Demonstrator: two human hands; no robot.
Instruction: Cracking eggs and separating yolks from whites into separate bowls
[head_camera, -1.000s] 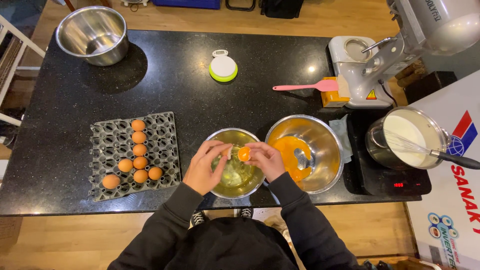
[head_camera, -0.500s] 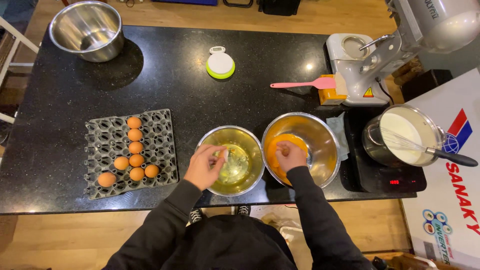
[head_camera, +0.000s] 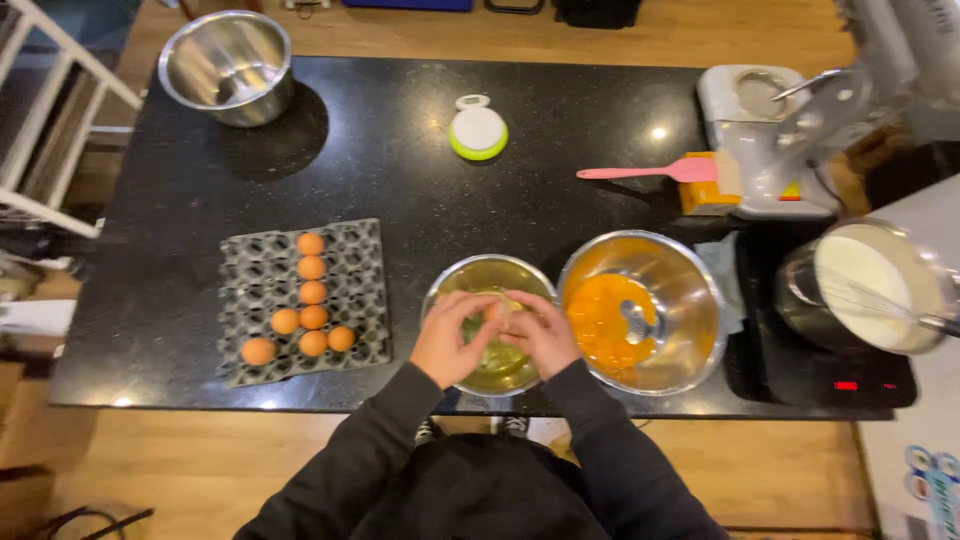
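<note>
Both hands meet over a steel bowl of clear egg white (head_camera: 462, 280) at the counter's front edge. My left hand (head_camera: 450, 338) and my right hand (head_camera: 542, 335) each grip part of an eggshell (head_camera: 497, 310), held between the fingertips above the bowl. Right beside it stands a larger steel bowl holding orange yolks (head_camera: 640, 312). To the left lies a grey egg tray (head_camera: 300, 295) with several brown eggs.
An empty steel bowl (head_camera: 226, 64) stands at the far left corner. A round white and green timer (head_camera: 478, 130) and a pink spatula (head_camera: 648, 171) lie further back. A stand mixer (head_camera: 790, 140) and a pot of white liquid with a whisk (head_camera: 870, 285) are at the right.
The yolk has left the shell. My right hand moved over the yolk bowl, then came back to join the left hand above the egg-white bowl.
</note>
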